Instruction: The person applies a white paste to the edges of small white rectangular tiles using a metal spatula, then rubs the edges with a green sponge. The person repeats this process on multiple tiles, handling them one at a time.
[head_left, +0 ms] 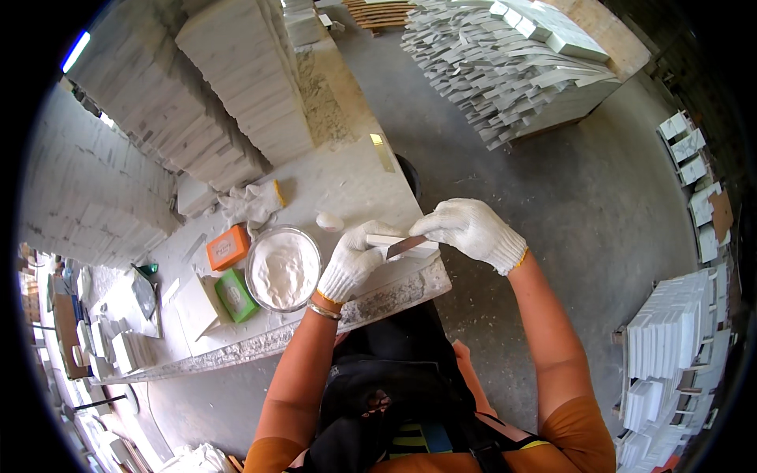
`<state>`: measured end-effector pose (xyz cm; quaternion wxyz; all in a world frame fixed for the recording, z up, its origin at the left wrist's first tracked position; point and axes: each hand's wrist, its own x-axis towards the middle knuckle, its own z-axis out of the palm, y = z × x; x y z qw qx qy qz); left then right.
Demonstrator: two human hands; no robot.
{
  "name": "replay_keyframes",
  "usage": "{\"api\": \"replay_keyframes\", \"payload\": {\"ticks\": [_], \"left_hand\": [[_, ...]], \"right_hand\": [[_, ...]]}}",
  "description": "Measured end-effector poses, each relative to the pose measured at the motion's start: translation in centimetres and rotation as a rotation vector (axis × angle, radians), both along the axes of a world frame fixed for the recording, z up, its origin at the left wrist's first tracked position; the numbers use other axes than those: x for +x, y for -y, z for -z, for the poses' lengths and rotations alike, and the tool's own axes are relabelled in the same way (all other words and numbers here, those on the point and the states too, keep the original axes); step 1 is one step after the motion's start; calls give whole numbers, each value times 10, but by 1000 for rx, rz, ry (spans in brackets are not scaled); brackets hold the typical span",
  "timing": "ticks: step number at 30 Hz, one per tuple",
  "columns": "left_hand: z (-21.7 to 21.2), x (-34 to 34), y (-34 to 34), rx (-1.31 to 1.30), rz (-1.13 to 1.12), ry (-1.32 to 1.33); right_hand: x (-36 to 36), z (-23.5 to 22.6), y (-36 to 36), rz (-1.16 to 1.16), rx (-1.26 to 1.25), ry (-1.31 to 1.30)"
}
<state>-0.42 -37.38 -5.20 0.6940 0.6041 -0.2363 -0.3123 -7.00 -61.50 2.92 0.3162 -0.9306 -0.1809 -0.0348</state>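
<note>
Both my hands wear white knitted gloves and meet above the bench's right end. My left hand (351, 262) is closed around a narrow white stone piece (383, 240). In my right hand (471, 230) is a flat metal scraper blade (405, 246), its end lying across the piece; the glove hides its handle end. Left of my left hand stands a clear round bowl (250, 268) filled with white paste (284, 266). Beside it are an orange box (228, 247) and a green box (236, 296). Behind my left hand lies a small white object (330, 221), its kind unclear.
The stone-topped bench (347, 189) has a rough front edge. Tall stacks of marble slabs (244, 71) stand on its far side, near a crumpled white cloth (251, 205). More stone strips (489, 71) are piled beyond the floor, and tile stacks (670, 331) stand at right.
</note>
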Motion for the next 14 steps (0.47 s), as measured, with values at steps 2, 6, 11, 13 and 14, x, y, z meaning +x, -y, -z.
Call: {"api": "replay_keyframes", "payload": {"ticks": [2,6,11,13,14], "left_hand": [[1,-1,-1,-35,-2,-11],[7,-3,-2,-43,-11,-50],[5,-4,-2,-25,-29,3],[3,-4,-1,-26,-35,9],[9,-2,1,-22,-33,38]], "right_hand": [[-4,-2,0,18,-11,-23],[-11,-4,-3,50,-36,-3],[-21,4,-6,123,-45,84],[-25,4,-10,187,-46,59],[-28,2,-12,224,-41,52]]}}
